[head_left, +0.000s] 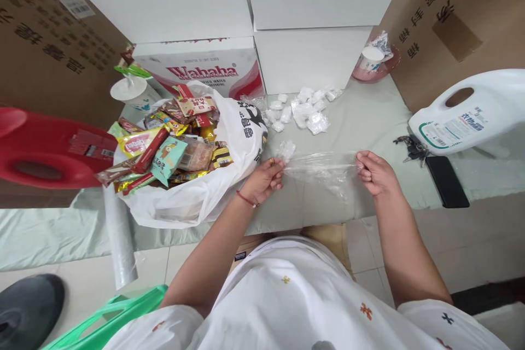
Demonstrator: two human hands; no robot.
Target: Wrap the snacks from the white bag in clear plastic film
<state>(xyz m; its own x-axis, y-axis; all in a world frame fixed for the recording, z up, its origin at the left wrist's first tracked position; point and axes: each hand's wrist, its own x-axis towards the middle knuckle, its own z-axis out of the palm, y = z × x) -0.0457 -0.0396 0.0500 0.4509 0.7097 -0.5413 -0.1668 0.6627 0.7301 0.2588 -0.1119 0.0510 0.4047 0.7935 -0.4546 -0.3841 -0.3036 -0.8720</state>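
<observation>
A clear plastic bag (324, 167) is stretched sideways over the cloth, pinched at one end by my left hand (266, 179) and at the other by my right hand (375, 173). Fingers of both hands are closed on its edges. A small white crumpled piece (287, 149) lies just beyond my left fingertips; whether it is part of the bag I cannot tell. Left of that hand, a white carrier bag (180, 213) stands open, filled with packaged snacks (170, 158). Several small white wrapped bundles (305, 109) lie farther back on the cloth.
White boxes (311, 60) and a Wahaha carton (205, 68) line the back. At left are a red jug (49, 147), a paper cup (133, 92) and a plastic roll (118, 240). At right are a detergent bottle (471, 112), keys (412, 147), a phone (447, 181) and a pink basket (369, 74).
</observation>
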